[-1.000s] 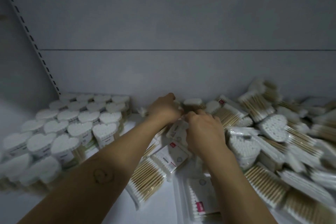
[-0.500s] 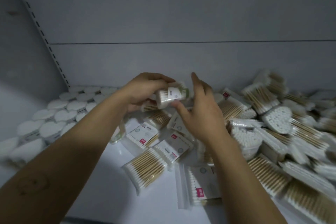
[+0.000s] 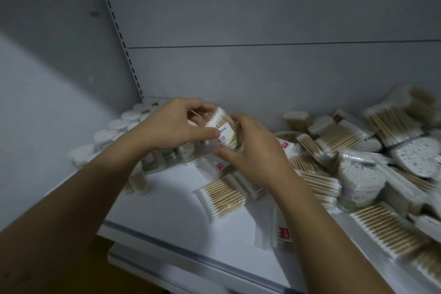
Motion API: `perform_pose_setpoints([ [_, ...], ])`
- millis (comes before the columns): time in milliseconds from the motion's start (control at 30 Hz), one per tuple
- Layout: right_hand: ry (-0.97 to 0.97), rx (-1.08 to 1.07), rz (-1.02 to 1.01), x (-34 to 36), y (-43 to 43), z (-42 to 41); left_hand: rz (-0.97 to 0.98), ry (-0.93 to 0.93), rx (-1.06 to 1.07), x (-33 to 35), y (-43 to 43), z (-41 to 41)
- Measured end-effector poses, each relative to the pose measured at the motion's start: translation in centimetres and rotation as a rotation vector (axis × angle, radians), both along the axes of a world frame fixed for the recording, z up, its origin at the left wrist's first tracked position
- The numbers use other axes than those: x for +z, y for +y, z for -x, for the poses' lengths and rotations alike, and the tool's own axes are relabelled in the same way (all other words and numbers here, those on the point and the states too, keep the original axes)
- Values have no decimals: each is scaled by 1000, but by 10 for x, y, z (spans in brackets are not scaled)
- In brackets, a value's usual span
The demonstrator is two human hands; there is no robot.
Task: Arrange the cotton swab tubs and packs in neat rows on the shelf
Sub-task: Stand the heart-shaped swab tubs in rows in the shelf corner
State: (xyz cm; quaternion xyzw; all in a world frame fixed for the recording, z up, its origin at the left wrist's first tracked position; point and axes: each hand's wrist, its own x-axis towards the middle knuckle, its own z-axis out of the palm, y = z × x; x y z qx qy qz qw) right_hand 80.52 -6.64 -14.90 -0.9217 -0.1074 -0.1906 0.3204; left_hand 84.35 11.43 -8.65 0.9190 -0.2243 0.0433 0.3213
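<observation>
shelf [image 3: 167,207]: smooth matt white; packs [image 3: 220,194]: glossy clear film

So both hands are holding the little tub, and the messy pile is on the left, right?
No. The left hand and right hand do hold the tub, but the head view shows the messy pile on the right of the shelf.

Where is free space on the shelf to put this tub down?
Front left: bare shelf between the front edge, the heart tubs behind and the flat swab pack. The right half is a crowded pile of packs.
</observation>
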Motion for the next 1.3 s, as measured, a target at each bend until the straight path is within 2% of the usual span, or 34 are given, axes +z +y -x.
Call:
perform_pose_setpoints([
  [167,61,44,319,-6,6,2,-387,-137,119,-8,28,5],
  [467,105,45,380,-10,11,2,-751,-259,170,-29,43,15],
  [667,155,47,395,-12,9,0,-722,-199,164,-34,43,13],
  [1067,161,58,375,-4,1,1,-903,-308,196,-38,23,13],
  [1300,95,-148,462,24,-31,0,-820,-403,-32,-40,-40,0],
])
